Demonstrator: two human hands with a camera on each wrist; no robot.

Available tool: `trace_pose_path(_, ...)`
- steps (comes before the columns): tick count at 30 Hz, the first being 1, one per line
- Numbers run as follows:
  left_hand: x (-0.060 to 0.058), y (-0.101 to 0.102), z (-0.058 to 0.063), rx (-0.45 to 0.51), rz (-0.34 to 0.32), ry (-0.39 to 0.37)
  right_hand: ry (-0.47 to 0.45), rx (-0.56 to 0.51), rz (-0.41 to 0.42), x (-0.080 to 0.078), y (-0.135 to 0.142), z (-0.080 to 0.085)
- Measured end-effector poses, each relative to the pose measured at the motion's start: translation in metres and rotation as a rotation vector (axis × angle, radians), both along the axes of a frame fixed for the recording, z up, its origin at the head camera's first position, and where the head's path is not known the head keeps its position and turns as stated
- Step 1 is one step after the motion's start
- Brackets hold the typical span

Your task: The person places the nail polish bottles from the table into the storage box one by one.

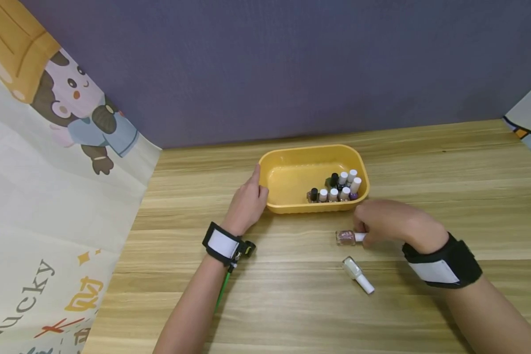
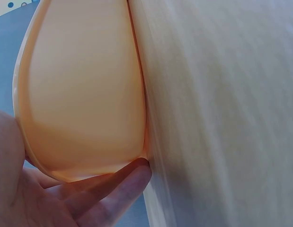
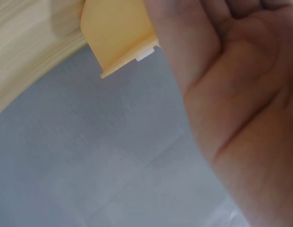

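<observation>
A yellow plastic basket [image 1: 287, 209] holds several nail polish bottles [image 1: 333, 195] with black, white and pale caps, grouped at its right end. My left hand [image 1: 246, 201] rests against the basket's left end, its index finger stretched along the rim. In the left wrist view, the fingers [image 2: 113, 198] lie along the outside of the basket's wall, down near the tabletop. In front of the basket, my right hand [image 1: 387, 223] pinches the white cap of a pinkish glitter nail polish bottle [image 1: 346, 238], which lies on its side. The right wrist view hides its fingertips.
A pale nail polish bottle [image 1: 357, 275] with a white cap lies on the wood-grain table [image 1: 292, 295], nearer the front. Behind the table stands a dark blue-grey panel [image 1: 292, 69]. A printed cloth [image 1: 48, 196] covers the left side.
</observation>
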State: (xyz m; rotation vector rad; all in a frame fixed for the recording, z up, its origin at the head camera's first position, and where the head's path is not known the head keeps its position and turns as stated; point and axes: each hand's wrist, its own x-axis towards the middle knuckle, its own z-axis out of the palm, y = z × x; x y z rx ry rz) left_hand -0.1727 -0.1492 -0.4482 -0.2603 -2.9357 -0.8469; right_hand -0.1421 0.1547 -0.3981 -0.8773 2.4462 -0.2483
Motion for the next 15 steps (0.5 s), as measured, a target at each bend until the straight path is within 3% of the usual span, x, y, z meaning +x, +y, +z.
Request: trace_pose_path(15,0.000,-0.001,-0.001,0.002,-0.005,-0.006,0.098,-0.065,0.025,0.002,0.009,0.013)
